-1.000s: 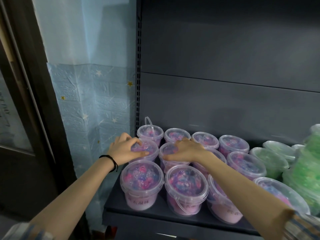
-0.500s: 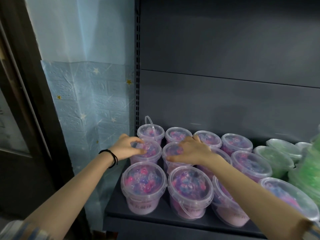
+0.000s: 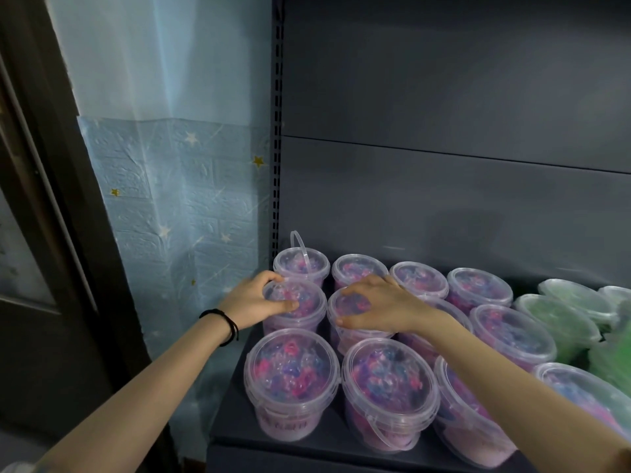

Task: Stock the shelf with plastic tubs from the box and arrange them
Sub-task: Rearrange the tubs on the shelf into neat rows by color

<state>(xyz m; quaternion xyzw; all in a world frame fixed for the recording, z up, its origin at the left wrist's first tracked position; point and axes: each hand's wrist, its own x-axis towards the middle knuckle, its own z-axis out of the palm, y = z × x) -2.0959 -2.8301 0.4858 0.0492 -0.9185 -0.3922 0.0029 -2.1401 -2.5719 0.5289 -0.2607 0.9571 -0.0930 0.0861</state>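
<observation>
Several clear plastic tubs of pink and blue beads stand in rows on the dark shelf point(image 3: 235, 421). My left hand point(image 3: 254, 302) grips the lid rim of the middle-row left tub point(image 3: 304, 302), fingers curled around its left side. My right hand point(image 3: 379, 303) lies over the lid of the middle-row second tub point(image 3: 348, 312), thumb at its front rim. Two front tubs point(image 3: 292, 370) point(image 3: 389, 380) stand just below my hands. The back-left tub point(image 3: 302, 264) has its handle raised.
Green-filled tubs point(image 3: 560, 315) crowd the right end of the shelf. The slotted upright point(image 3: 277, 165) and blue star-patterned wall point(image 3: 177, 199) bound the left side. A grey back panel point(image 3: 444, 199) rises behind, with open space above the tubs. A dark door frame point(image 3: 58, 165) stands far left.
The view has shifted slightly down and closer. Both hands stay on the same two middle-row tubs; my right hand has spread a little farther over its lid.
</observation>
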